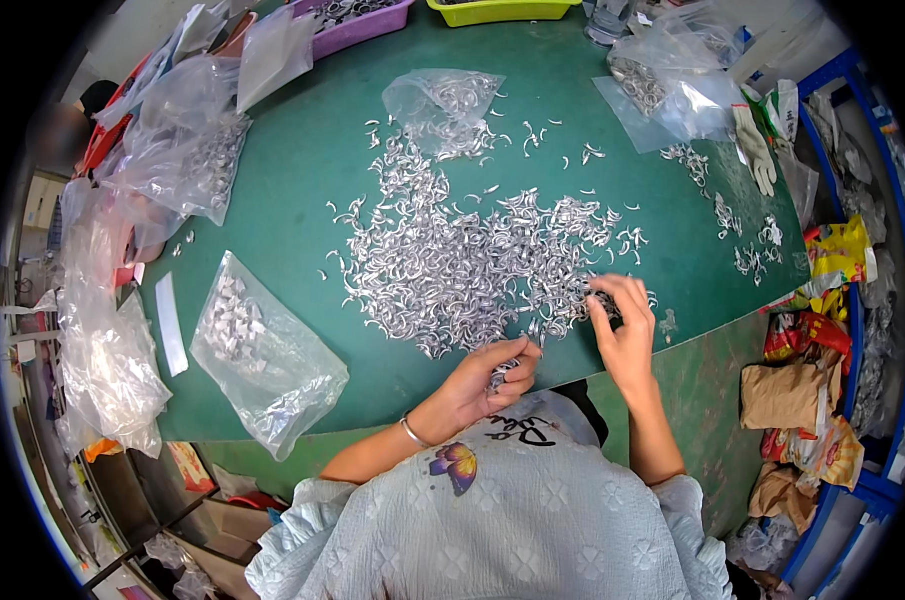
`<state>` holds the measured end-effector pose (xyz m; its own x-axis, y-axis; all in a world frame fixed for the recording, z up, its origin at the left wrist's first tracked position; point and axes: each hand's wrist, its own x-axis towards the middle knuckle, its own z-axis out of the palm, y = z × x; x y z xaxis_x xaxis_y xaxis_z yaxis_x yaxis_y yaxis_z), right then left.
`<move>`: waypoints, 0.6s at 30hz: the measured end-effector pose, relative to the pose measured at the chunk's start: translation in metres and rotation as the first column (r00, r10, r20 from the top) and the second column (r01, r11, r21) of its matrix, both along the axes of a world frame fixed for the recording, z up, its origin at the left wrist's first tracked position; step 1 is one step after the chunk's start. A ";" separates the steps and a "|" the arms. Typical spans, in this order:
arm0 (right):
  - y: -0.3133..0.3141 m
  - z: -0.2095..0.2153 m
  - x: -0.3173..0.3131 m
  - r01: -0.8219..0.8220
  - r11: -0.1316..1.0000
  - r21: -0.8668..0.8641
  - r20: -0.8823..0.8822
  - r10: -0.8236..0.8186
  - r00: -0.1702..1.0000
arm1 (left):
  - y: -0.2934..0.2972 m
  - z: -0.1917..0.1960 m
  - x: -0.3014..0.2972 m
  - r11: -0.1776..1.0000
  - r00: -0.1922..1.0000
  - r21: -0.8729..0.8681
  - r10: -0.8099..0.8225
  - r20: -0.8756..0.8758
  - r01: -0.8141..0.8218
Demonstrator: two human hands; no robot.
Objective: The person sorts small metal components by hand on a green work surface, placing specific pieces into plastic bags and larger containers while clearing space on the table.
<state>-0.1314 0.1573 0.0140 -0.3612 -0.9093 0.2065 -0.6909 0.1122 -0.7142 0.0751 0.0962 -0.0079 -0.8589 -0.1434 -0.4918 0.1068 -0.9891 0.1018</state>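
A broad heap of small, silvery, curved metal pieces (442,260) covers the middle of the green table. At the heap's near edge, my left hand (487,380) is closed around several of these curved metal pieces (504,373), its thumb and forefinger brought together. My right hand (627,325) is at the heap's right end. Its fingers bend down with the tips drawn toward the thumb among the pieces; whatever lies between the tips is too small to make out.
Beyond the heap lies a clear plastic bag (442,95) with more pieces. A bag of small white parts (272,350) rests at left, beside a white strip (171,325). Purple (357,28) and yellow (502,12) trays line the far edge. A glove (755,150) lies at right.
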 end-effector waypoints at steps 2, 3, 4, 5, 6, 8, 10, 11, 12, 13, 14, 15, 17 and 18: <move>-0.011 0.004 0.007 -0.116 0.993 -0.019 -0.199 0.110 0.974 | 0.000 0.000 0.002 1.000 1.000 -0.024 -0.014 0.004 0.014; -0.018 0.008 0.013 -0.176 0.984 -0.021 -0.295 0.162 0.941 | 0.000 0.001 0.003 1.000 1.000 -0.025 -0.018 0.016 0.018; -0.020 0.002 0.015 -0.291 0.955 0.057 -0.268 0.295 0.917 | -0.001 0.002 0.003 0.999 0.999 -0.026 -0.021 0.027 0.022; -0.021 -0.004 0.016 -0.296 0.951 0.094 -0.313 0.310 0.897 | -0.001 0.003 0.004 0.999 0.999 -0.027 -0.024 0.038 0.025; -0.024 -0.010 0.015 -0.309 0.943 0.126 -0.355 0.334 0.873 | -0.001 0.002 0.007 0.999 0.999 -0.034 -0.018 0.027 0.019; -0.027 -0.016 0.011 -0.271 0.955 0.119 -0.418 0.296 0.859 | 0.000 0.000 0.013 0.999 1.000 -0.048 -0.005 0.004 0.005; -0.027 -0.019 -0.002 -0.198 0.975 0.102 -0.399 0.223 0.889 | -0.002 0.002 0.021 0.999 1.000 -0.053 0.006 0.005 -0.006; -0.028 -0.021 -0.002 -0.162 0.982 0.096 -0.388 0.187 0.903 | -0.003 0.004 0.026 0.998 1.000 -0.055 0.013 0.007 -0.012; -0.030 -0.018 0.003 -0.114 0.993 0.037 -0.423 0.119 0.898 | -0.002 0.006 0.029 0.998 0.999 -0.042 0.037 -0.025 -0.038; -0.037 -0.015 0.010 -0.164 0.986 -0.002 -0.384 0.151 0.911 | -0.001 0.006 0.032 0.997 0.998 -0.045 0.055 -0.013 -0.056; -0.044 -0.013 0.020 -0.212 0.976 -0.043 -0.346 0.184 0.920 | -0.001 0.006 0.035 0.996 0.997 -0.048 0.073 -0.001 -0.073; -0.052 -0.008 0.033 -0.255 0.963 -0.082 -0.306 0.219 0.927 | 0.001 0.006 0.039 0.995 0.996 -0.048 0.090 0.013 -0.089; -0.066 -0.005 0.058 -0.481 0.876 -0.025 -0.248 0.461 0.852 | 0.001 0.010 0.040 0.996 0.995 -0.025 0.090 0.046 -0.089; -0.072 -0.008 0.070 -0.569 0.822 -0.008 -0.244 0.550 0.799 | 0.000 0.011 0.040 0.996 0.994 -0.017 0.093 0.062 -0.092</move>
